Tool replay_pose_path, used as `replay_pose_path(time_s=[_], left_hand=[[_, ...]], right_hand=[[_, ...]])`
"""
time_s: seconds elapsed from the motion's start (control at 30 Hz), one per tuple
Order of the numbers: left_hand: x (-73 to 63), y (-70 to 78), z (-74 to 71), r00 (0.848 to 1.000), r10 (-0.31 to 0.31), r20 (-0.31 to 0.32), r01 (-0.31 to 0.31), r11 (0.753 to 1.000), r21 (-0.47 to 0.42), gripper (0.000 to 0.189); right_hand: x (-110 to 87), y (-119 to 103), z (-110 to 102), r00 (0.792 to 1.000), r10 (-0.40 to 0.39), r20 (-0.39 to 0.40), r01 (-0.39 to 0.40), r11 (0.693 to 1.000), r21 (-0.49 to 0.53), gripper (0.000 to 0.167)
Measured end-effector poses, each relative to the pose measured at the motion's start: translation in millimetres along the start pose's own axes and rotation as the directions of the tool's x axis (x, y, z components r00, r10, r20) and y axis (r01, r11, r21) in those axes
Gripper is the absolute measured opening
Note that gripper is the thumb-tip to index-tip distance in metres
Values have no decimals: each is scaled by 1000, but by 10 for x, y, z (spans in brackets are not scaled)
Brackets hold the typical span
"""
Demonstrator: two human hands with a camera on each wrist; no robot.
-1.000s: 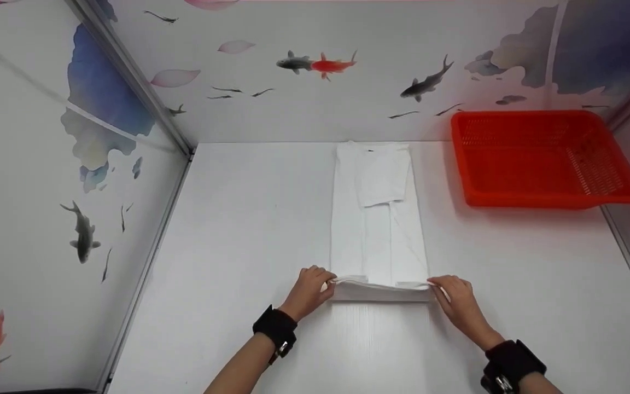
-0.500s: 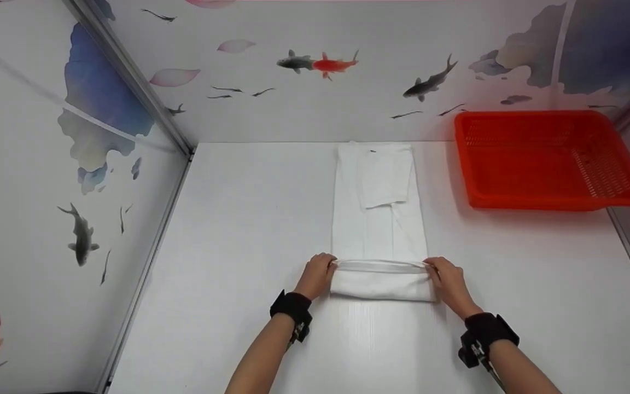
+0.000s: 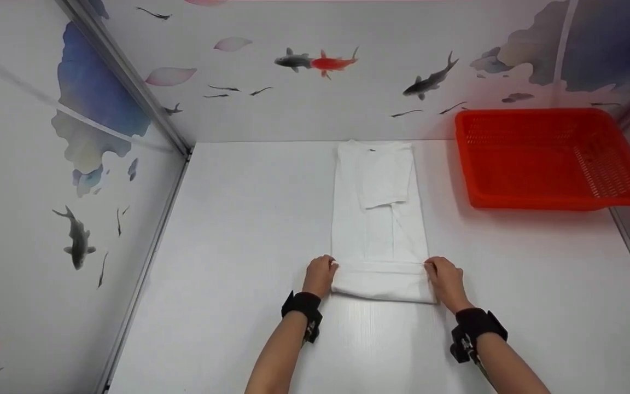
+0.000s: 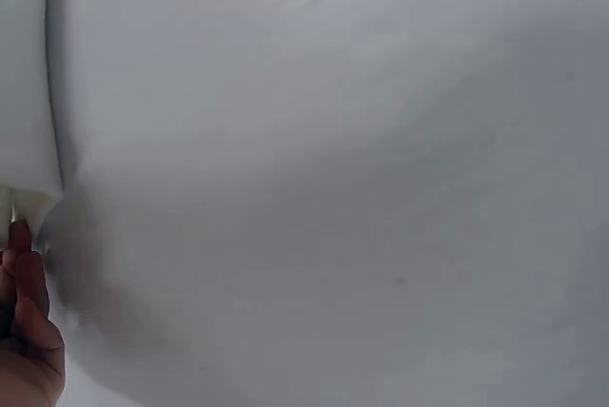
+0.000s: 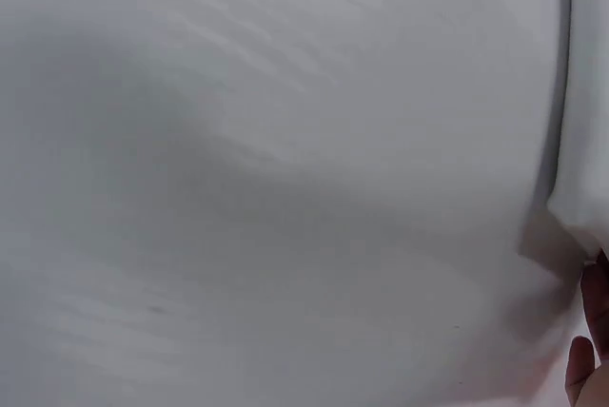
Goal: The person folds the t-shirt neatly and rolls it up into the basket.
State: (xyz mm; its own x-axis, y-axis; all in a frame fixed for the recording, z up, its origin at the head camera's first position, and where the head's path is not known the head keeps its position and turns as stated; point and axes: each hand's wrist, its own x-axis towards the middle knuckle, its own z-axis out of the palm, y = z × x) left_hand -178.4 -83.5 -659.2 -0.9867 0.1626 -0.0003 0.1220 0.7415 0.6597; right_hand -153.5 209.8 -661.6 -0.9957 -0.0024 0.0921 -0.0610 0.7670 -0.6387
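A white short-sleeved shirt [image 3: 378, 230] lies lengthwise on the white table, one sleeve laid flat over its upper part. Its near end is turned up into a band that runs straight across. At the band's left corner my left hand [image 3: 320, 275] pinches the cloth between thumb and fingers. My right hand [image 3: 446, 282] pinches the opposite corner in the same way. In the left wrist view, fingertips [image 4: 21, 236] meet the fabric edge at the far left. The right wrist view has only part of the right hand [image 5: 595, 331], under the shirt's corner.
A red plastic basket [image 3: 544, 164] with perforated sides stands at the back right of the table [image 3: 238, 219]. White walls painted with fish [image 3: 427, 79] rise behind and at the left. Each wrist wears a black strap [image 3: 302, 309] with a camera.
Both hands have carried the shirt's near edge away from the body and laid it down flat. The loose, lifted hem now forms a folded band.
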Motion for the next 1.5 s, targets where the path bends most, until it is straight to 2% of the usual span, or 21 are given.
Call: replay_pose_path(time_s=[0.13,0.27,0.4,0.5,0.57,0.63,0.67,0.73,0.77,0.8,0.87,0.93,1.0,1.07,1.2,1.37,1.5], left_hand=[[5,4,28,999,-23,-44,24,1000,2,14],[29,24,63,992,-47,-117,52,998,41,16],[21,34,53,979,-75,-188,88,994,61,17],[-53,29,-5,974,-83,-212,89,996,18,16],[-142,23,-41,973,-49,-224,52,999,10,15],[-250,11,-59,970,27,-240,-19,999,35,13],[-303,2,-58,966,85,-246,-68,995,73,12],[-404,-17,-41,941,226,-252,-186,967,175,12],[-447,-26,-26,920,300,-251,-246,942,228,12],[-484,-35,-9,896,369,-246,-301,913,274,13],[-539,-54,27,839,495,-224,-397,841,369,14],[-575,-76,60,795,573,-201,-457,782,423,15],[-598,-98,84,770,612,-180,-486,745,456,16],[-616,-129,102,763,628,-154,-496,721,484,18],[-627,-204,127,766,634,-108,-499,691,523,20],[-608,-251,117,750,659,-61,-526,649,550,23],[-574,-246,78,745,666,-35,-549,643,534,20]], right_hand=[[19,-22,22,999,28,-29,-29,997,-65,17],[37,-30,31,998,37,-58,-43,993,-106,16],[18,-34,18,996,23,-89,-31,995,-95,16],[-64,-51,5,994,-1,-113,-8,997,-79,15],[-159,-59,-2,991,-38,-132,28,997,-77,12],[-273,-52,8,982,-99,-158,85,992,-90,10],[-331,-44,16,976,-137,-172,121,988,-98,10],[-444,-17,43,954,-223,-202,199,971,-133,14],[-496,0,56,939,-267,-216,237,959,-155,18],[-545,15,68,924,-306,-228,271,947,-175,21],[-619,47,91,895,-375,-243,328,921,-211,25],[-666,78,109,873,-421,-246,367,900,-235,27],[-691,104,124,860,-449,-243,391,885,-252,27],[-698,125,137,851,-469,-237,406,873,-269,26],[-693,164,148,833,-505,-225,434,850,-299,27],[-684,223,134,791,-576,-206,491,799,-346,32],[-674,248,119,762,-628,-158,529,745,-406,34]])
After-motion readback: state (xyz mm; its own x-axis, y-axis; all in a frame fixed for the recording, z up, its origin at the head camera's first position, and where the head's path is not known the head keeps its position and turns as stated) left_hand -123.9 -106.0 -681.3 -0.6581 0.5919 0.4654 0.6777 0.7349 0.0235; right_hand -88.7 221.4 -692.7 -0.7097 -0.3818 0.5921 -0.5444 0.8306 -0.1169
